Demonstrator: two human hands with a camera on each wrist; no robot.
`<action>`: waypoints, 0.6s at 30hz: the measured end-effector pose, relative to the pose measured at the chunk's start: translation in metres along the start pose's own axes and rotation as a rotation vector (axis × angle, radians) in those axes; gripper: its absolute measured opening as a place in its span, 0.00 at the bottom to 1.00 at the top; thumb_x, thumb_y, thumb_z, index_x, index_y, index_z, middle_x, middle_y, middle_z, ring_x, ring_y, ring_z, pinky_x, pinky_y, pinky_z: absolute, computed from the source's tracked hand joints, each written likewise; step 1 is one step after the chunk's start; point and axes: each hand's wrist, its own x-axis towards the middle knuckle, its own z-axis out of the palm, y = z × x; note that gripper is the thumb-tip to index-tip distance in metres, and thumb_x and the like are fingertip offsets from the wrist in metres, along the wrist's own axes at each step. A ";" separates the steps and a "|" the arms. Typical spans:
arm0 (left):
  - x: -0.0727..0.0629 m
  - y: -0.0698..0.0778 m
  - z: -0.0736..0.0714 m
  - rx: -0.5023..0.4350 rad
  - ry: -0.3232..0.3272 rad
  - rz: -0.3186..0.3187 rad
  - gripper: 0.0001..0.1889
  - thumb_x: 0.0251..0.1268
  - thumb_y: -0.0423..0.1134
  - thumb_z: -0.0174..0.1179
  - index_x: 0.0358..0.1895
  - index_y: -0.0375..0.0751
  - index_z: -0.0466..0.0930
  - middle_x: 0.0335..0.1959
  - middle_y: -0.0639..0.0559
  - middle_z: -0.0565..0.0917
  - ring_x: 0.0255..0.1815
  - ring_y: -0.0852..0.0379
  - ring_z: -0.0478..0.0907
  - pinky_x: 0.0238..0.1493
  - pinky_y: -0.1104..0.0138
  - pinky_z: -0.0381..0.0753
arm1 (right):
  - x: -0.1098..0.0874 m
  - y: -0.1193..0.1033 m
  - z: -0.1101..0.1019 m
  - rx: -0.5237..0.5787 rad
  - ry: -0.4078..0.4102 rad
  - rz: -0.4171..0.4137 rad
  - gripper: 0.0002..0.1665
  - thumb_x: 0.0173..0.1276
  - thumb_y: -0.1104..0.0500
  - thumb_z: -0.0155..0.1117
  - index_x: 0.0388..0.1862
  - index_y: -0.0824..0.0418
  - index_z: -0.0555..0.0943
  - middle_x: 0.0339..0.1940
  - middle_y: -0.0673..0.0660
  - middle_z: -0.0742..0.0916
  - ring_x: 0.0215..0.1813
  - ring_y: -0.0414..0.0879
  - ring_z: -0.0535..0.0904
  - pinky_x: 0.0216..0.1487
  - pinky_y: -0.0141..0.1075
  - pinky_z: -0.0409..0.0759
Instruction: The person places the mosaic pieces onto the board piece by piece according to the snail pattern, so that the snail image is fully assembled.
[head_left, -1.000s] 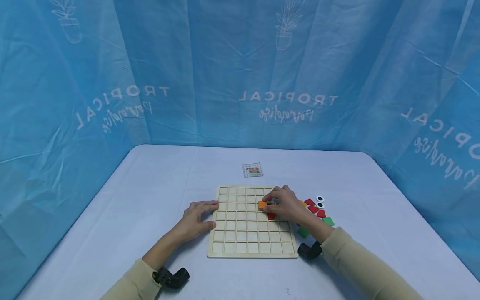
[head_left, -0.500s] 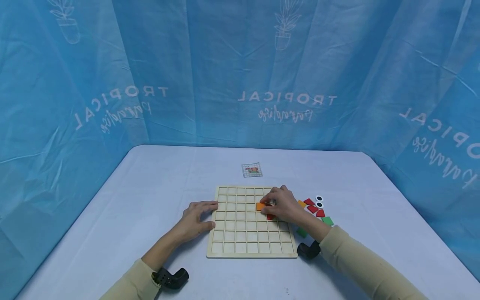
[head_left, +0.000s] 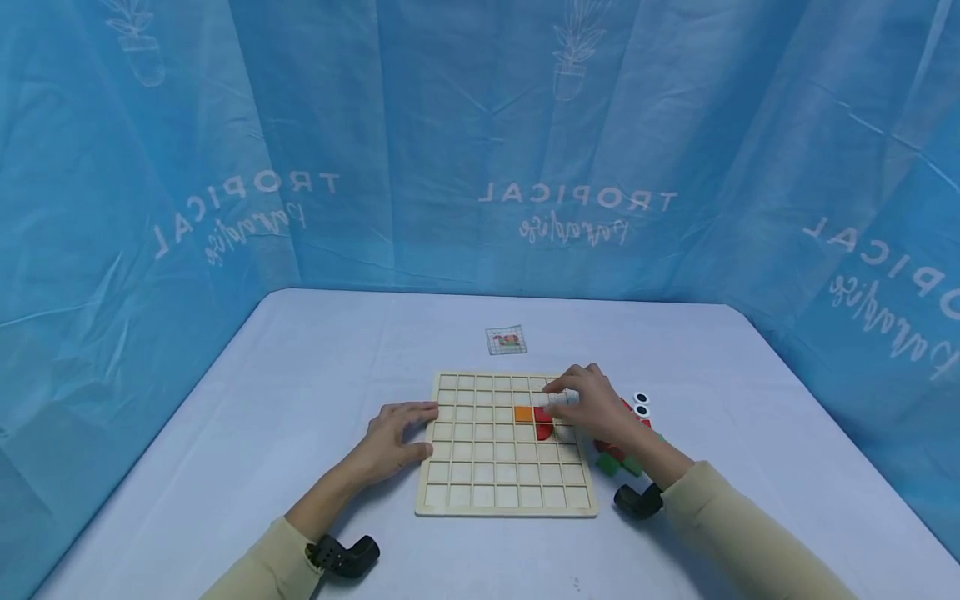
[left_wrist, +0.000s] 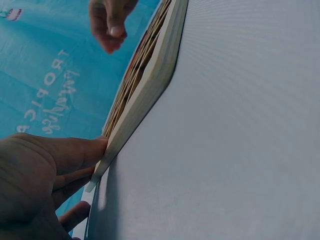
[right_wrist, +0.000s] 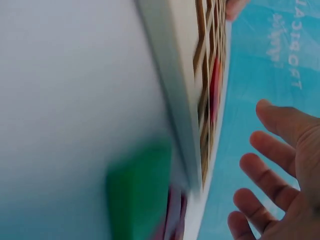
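Note:
A pale wooden grid board (head_left: 487, 512) lies on the table. My left hand (head_left: 393, 437) rests at its left side, relaxed fingers and thumb against the edge; the left wrist view shows the thumb touching the rim. An orange square tile (head_left: 522, 414) sits in one cell, with a red tile (head_left: 541, 413) in the cell to its right. Below that one lies a red tile with a rounded edge (head_left: 543, 432). My right hand (head_left: 592, 404) hovers over the board's right part, and in the right wrist view its fingers (right_wrist: 270, 172) are spread with nothing between them.
Right of the board lie several loose pieces, partly behind my right forearm: green tiles (head_left: 608, 464), red tiles and white discs with black centres (head_left: 641, 411). A small picture card (head_left: 506, 340) lies beyond the board. A blue printed curtain (head_left: 420, 150) hangs around the table.
My right hand has let go of the orange tile and moved right, its fingers opening. The orange tile now lies in its cell, fully visible. My left hand has stayed at the board's edge.

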 end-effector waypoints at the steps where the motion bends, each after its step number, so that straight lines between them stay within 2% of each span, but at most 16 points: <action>1: 0.000 0.000 0.000 0.003 0.001 0.000 0.27 0.55 0.35 0.64 0.62 0.42 0.73 0.68 0.51 0.69 0.71 0.45 0.55 0.68 0.40 0.50 | -0.003 0.004 -0.005 0.006 -0.004 -0.002 0.18 0.56 0.49 0.71 0.45 0.50 0.85 0.43 0.49 0.83 0.48 0.47 0.67 0.43 0.37 0.69; 9: -0.001 0.001 0.001 -0.006 0.002 -0.013 0.27 0.54 0.34 0.65 0.61 0.40 0.74 0.68 0.50 0.70 0.71 0.45 0.55 0.69 0.40 0.50 | -0.016 0.049 -0.030 0.010 -0.059 0.028 0.18 0.57 0.54 0.70 0.48 0.51 0.84 0.49 0.52 0.82 0.52 0.48 0.66 0.42 0.34 0.71; 12: 0.000 0.001 0.001 -0.003 0.009 -0.013 0.27 0.54 0.34 0.65 0.61 0.41 0.74 0.68 0.51 0.70 0.71 0.45 0.55 0.69 0.40 0.50 | -0.018 0.063 -0.035 -0.001 -0.090 0.015 0.20 0.55 0.53 0.71 0.49 0.51 0.84 0.51 0.53 0.82 0.53 0.48 0.66 0.42 0.34 0.71; 18: -0.001 0.000 0.001 0.001 0.008 -0.001 0.27 0.54 0.34 0.65 0.61 0.40 0.74 0.67 0.51 0.70 0.70 0.45 0.56 0.69 0.40 0.50 | -0.017 0.080 -0.041 -0.034 -0.157 0.032 0.22 0.53 0.49 0.73 0.49 0.47 0.83 0.53 0.53 0.81 0.56 0.50 0.66 0.47 0.41 0.74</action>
